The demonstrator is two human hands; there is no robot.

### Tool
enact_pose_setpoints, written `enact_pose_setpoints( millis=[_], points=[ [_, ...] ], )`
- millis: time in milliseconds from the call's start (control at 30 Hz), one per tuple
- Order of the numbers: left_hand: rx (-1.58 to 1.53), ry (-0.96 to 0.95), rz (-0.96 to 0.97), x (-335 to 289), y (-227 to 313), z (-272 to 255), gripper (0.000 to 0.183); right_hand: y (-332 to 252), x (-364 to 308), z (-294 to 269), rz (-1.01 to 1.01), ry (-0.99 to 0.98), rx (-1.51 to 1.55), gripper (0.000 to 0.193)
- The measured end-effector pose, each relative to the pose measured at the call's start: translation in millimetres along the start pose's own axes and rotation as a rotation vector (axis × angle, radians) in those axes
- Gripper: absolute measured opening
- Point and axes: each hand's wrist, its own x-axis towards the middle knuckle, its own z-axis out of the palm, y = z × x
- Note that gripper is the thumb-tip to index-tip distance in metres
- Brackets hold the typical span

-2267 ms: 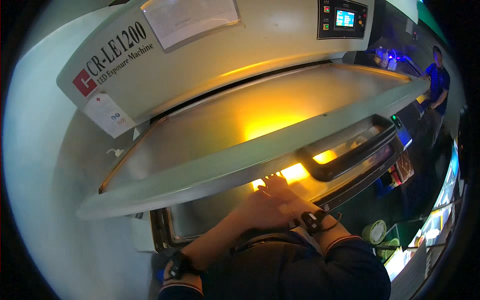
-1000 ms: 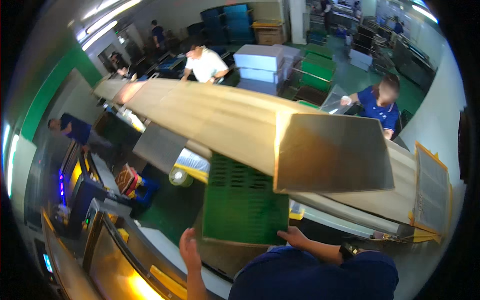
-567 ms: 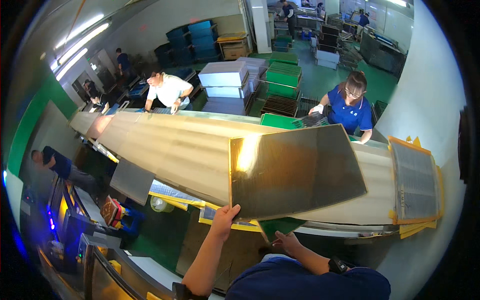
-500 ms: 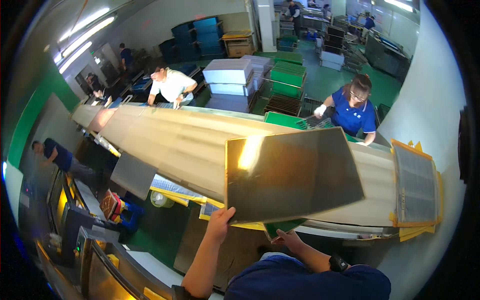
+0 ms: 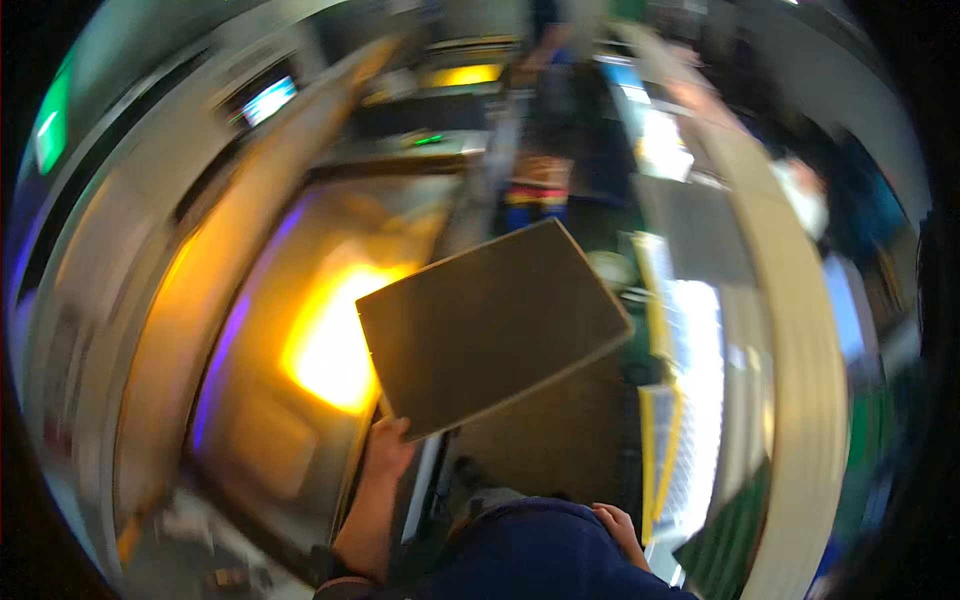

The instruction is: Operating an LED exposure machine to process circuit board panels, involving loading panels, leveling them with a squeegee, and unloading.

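A flat rectangular panel, dark brown-grey with a thin light edge (image 5: 490, 325), is held out before my body, tilted. My left hand (image 5: 388, 452) grips it at its near-left corner, thumb on top. The panel's underside is hidden. My right hand (image 5: 618, 525) is apart from the panel, low beside my dark blue shirt; its fingers are partly hidden and blurred. To the right of that hand, a dark green sheet (image 5: 730, 540) lies at the edge of the long conveyor.
On the left, a machine with a framed glass bed (image 5: 270, 440) glows bright yellow. A small lit screen (image 5: 268, 100) stands beyond it. Along the right runs a long beige conveyor (image 5: 790, 400), with yellow-edged screens (image 5: 660, 440) beside it. Blurred people are farther off.
My view has swung left, from the conveyor toward the glowing machine. The panel came along in my left hand. My right hand has come away from the green sheet and in toward my body.
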Motion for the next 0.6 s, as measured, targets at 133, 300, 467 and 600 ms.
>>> enact_pose_setpoints(
  millis=[133, 300, 467, 600],
  points=[
    [-0.137, 0.045, -0.33, -29, -37, -30, 0.038, -29, 69, 36, -0.055, -0.215, -0.098, 0.03],
    [-0.925, 0.636, -0.274, -17, -92, -50, 0.026, -117, 146, 128, -0.173, -0.422, -0.425, 0.031],
    [-0.532, 0.381, -0.504, -11, -99, -118, 0.043, -207, 182, 237, -0.223, -0.583, -0.43, 0.031],
    [0.768, 0.428, -0.396, -10, -97, -182, 0.05, -274, 225, 302, -0.428, -0.683, -0.74, 0.028]
  ],
)
